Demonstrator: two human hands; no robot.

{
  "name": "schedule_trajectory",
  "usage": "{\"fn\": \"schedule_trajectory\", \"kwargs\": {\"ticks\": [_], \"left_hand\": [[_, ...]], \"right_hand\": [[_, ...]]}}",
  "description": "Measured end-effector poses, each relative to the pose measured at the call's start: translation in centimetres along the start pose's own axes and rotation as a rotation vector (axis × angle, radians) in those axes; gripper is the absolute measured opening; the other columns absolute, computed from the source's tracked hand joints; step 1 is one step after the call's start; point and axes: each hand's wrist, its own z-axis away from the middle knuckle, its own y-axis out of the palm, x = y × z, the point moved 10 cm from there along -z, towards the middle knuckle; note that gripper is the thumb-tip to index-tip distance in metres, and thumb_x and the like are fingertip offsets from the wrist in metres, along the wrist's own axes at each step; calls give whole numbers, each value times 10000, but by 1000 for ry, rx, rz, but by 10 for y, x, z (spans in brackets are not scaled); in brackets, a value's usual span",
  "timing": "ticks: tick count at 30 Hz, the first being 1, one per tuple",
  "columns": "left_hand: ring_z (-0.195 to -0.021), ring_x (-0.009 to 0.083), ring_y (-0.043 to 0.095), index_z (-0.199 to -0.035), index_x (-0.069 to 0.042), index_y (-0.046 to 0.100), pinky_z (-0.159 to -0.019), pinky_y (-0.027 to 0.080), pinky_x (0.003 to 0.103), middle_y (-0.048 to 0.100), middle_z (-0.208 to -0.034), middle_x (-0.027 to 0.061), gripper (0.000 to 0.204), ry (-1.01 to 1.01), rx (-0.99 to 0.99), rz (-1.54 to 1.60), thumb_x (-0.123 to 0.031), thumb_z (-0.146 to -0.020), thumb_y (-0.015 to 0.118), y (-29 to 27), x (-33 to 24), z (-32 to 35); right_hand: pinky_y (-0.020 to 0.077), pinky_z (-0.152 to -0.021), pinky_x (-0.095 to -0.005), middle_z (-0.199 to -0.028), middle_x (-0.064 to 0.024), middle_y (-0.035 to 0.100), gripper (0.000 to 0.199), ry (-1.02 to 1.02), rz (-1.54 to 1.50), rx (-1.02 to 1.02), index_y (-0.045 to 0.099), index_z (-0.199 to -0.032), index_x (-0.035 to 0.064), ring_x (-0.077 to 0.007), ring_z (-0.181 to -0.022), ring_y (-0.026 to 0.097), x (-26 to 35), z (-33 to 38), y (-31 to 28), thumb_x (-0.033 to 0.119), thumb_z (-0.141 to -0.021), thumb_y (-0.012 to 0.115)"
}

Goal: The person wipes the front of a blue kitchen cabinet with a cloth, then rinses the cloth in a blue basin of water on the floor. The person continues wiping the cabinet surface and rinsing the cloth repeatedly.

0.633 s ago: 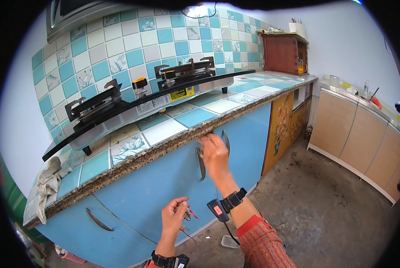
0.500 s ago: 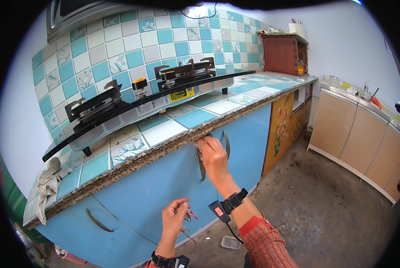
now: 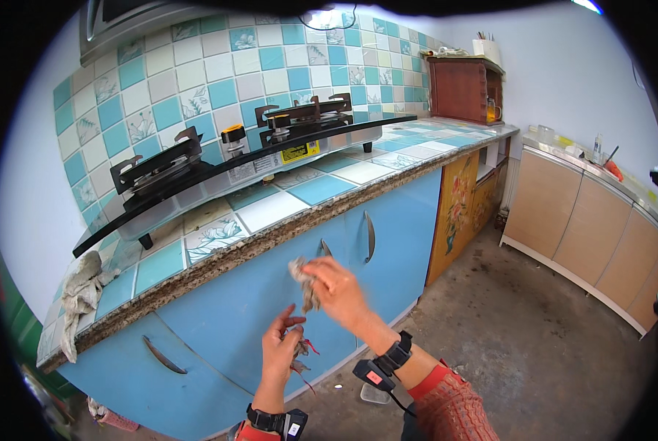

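My right hand (image 3: 341, 292) is closed on a crumpled grey rag (image 3: 307, 285), held in front of the blue cabinet doors (image 3: 233, 316). Just below and left of it is my left hand (image 3: 277, 349), its thumb and forefinger raised toward the rag. Its other fingers are curled round a small greyish, cloth-like bundle (image 3: 299, 354) with red strings hanging from it; most of that is hidden by the hand. Behind my right hand, two curved metal handles, one partly covered (image 3: 325, 248) and one in full view (image 3: 370, 237), sit on neighbouring doors.
Above the doors, a two-burner gas stove (image 3: 259, 158) stands on the tiled counter (image 3: 270, 211). Another rag (image 3: 83, 290) hangs over the counter's left edge. A clear plastic tub (image 3: 375, 395) lies on the floor. Beige cabinets (image 3: 556, 206) stand at the right.
My right hand has come away from the door handles, down and left toward my left hand, bringing the rag into plain view. My left thumb and forefinger have lifted and spread.
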Motion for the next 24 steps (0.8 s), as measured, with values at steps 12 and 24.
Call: {"fn": "schedule_trajectory", "kwargs": {"ticks": [12, 24], "left_hand": [[-742, 76, 561, -1164, -38, 516, -536, 437, 215, 593, -976, 33, 342, -12, 5, 348, -199, -902, 665, -10, 0, 0], [-944, 140, 608, -1230, -32, 539, -783, 521, 296, 617, -1071, 59, 426, 103, -23, 236, -121, -851, 714, -18, -20, 3]], "right_hand": [[510, -742, -407, -1177, -108, 525, 348, 57, 69, 438, 584, -1175, 31, -318, -895, 611, 16, 45, 55, -31, -833, 566], [511, -685, -347, -983, -128, 596, 303, 323, -144, 406, 578, -1123, 13, -229, -808, 627, -6, 40, 48, 122, -855, 669]]}}
